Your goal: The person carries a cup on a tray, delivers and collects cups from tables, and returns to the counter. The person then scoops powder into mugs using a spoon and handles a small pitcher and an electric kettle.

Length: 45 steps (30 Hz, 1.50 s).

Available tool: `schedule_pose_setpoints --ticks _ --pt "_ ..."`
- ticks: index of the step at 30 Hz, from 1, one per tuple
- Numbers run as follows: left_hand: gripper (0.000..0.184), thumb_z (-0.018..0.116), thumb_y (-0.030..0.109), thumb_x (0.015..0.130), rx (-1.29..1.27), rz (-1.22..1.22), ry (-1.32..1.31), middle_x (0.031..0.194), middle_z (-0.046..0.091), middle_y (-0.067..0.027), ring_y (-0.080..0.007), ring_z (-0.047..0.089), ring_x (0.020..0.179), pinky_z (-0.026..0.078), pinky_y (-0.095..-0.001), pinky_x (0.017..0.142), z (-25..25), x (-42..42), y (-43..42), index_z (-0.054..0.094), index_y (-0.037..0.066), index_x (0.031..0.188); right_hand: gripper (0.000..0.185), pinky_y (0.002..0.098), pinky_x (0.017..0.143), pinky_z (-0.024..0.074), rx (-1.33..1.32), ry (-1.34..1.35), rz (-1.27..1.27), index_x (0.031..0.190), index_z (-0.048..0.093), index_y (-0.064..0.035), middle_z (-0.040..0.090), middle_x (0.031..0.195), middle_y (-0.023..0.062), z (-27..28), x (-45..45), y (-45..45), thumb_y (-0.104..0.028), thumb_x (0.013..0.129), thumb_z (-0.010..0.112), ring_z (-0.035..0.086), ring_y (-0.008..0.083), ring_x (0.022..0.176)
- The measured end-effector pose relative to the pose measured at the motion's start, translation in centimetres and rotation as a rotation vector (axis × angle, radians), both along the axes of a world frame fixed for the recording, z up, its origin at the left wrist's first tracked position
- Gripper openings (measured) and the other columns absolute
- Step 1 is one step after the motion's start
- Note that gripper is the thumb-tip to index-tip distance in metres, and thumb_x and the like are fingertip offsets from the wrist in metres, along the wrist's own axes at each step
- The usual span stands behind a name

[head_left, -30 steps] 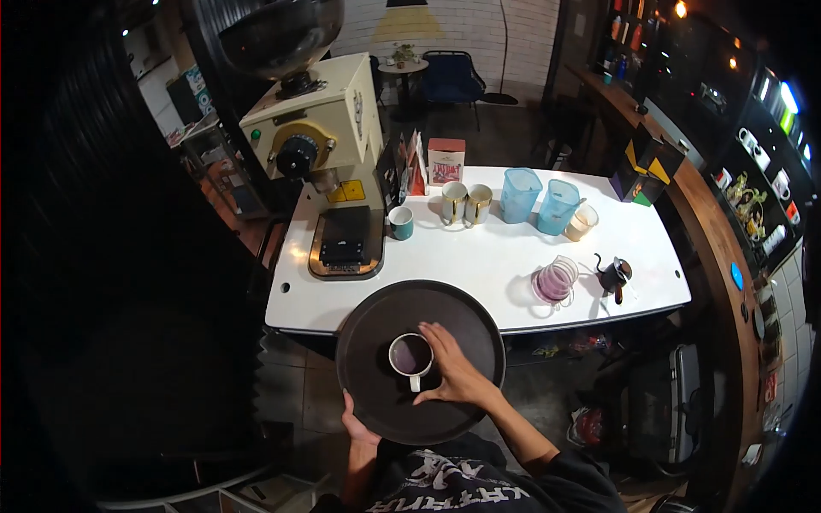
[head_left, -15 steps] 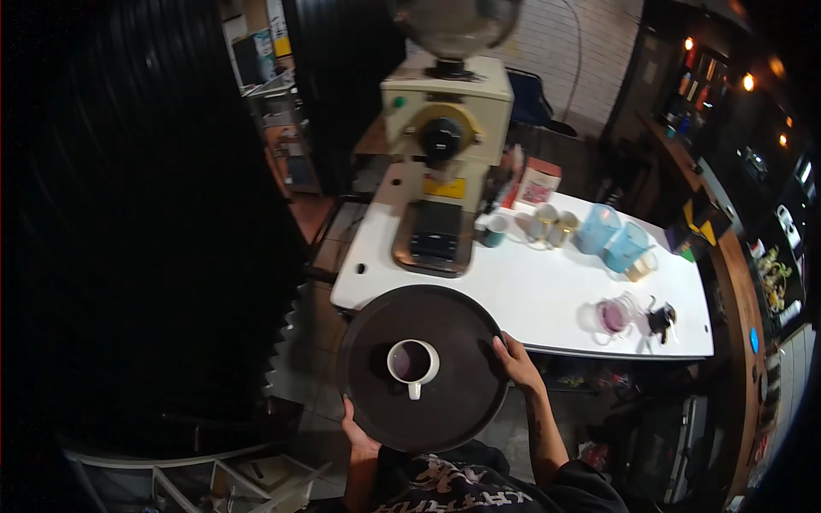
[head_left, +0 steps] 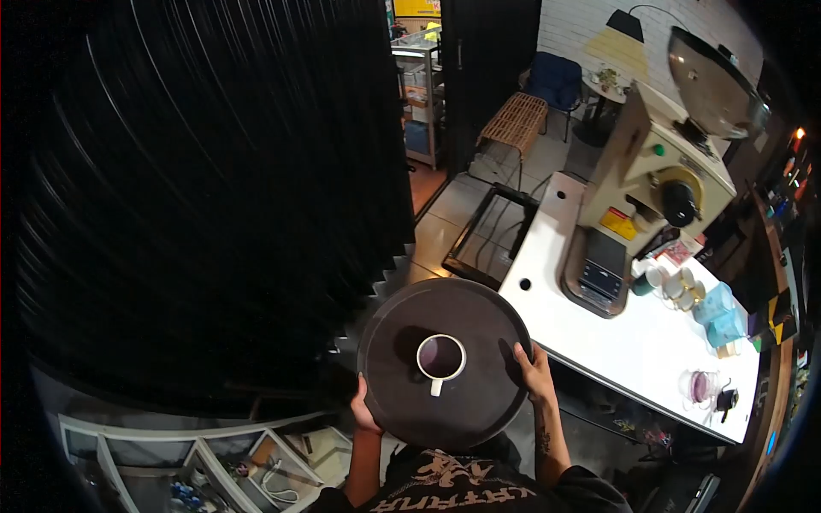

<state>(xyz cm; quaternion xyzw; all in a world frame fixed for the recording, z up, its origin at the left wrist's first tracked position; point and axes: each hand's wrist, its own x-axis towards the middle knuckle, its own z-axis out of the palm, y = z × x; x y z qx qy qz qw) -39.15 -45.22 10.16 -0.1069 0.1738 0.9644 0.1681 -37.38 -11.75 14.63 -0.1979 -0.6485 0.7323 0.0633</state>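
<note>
- One white mug (head_left: 440, 379) stands upright near the middle of the tray (head_left: 479, 402), bare surface all round it.
- Left hand (head_left: 364, 409), partly closed, grips the tray's left rim; right hand (head_left: 537, 374), thumb on top, grips the right.
- From here the tray's rim overlaps the white table's (head_left: 590, 346) corner; I can't tell the gap.
- Tiled floor (head_left: 434, 241) lies open beyond, beside one black curtain (head_left: 214, 214).
- On the table: one grinder (head_left: 654, 158), two blue pitchers (head_left: 714, 303).
</note>
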Motion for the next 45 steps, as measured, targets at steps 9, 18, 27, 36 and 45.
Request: schedule_pose_setpoints --ticks 9,18,27,36,45 --pt "0.051 0.033 0.038 0.106 -0.3 0.073 0.114 0.137 0.053 -0.0108 -0.0269 0.052 0.122 0.039 -0.0378 0.107 0.2 -15.6 -2.3 0.044 0.001 0.14 0.043 0.0331 0.089 0.0463 0.195 -0.043 -0.055 0.114 0.061 0.0095 0.068 0.103 0.0138 -2.2 -14.1 -4.0 -0.029 0.097 0.061 0.06 0.0194 0.097" --pt "0.052 0.039 0.039 0.103 -0.474 -0.167 0.083 0.137 0.054 -0.0121 -0.0287 0.053 0.123 0.04 -0.0415 0.107 0.8 -35.1 -3.0 0.047 0.001 0.138 0.045 0.029 0.065 0.0417 0.196 -0.062 -0.302 0.098 0.061 0.0067 0.053 0.074 0.0012 -1.4 -25.9 -4.4 -0.038 0.099 0.055 0.047 0.0106 0.074" --pt "0.049 0.05 0.036 0.098 -0.507 -0.44 -0.026 0.132 0.057 -0.0113 -0.0285 0.053 0.119 0.041 -0.0408 0.103 3.5 -54.3 2.4 0.054 0.002 0.133 0.04 0.027 0.061 0.0405 0.156 -0.151 -0.654 0.101 0.06 0.0074 0.055 0.077 0.0006 1.2 -36.4 -5.5 -0.031 0.102 0.05 0.048 0.0087 0.071" --pt "0.045 0.057 0.028 0.093 -0.533 -0.807 0.316 0.128 0.06 -0.0112 -0.0248 0.056 0.116 0.042 -0.0365 0.101 1.4 -74.1 10.2 0.059 -0.001 0.128 0.039 0.0285 0.067 0.0395 0.137 -0.11 -1.0 0.098 0.059 0.005 0.054 0.078 -0.0009 0.1 -45.2 -5.4 -0.033 0.102 0.05 0.044 0.0101 0.075" --pt "0.048 0.056 0.029 0.095 -0.553 -0.997 0.386 0.132 0.059 -0.0121 -0.0253 0.054 0.121 0.042 -0.0361 0.103 0.9 -81.9 25.4 0.056 -0.003 0.132 0.038 0.0336 0.079 0.0425 0.247 -0.06 -1.215 0.104 0.06 0.0057 0.061 0.089 0.0064 -0.6 -51.8 4.0 -0.031 0.101 0.051 0.049 0.0159 0.085"
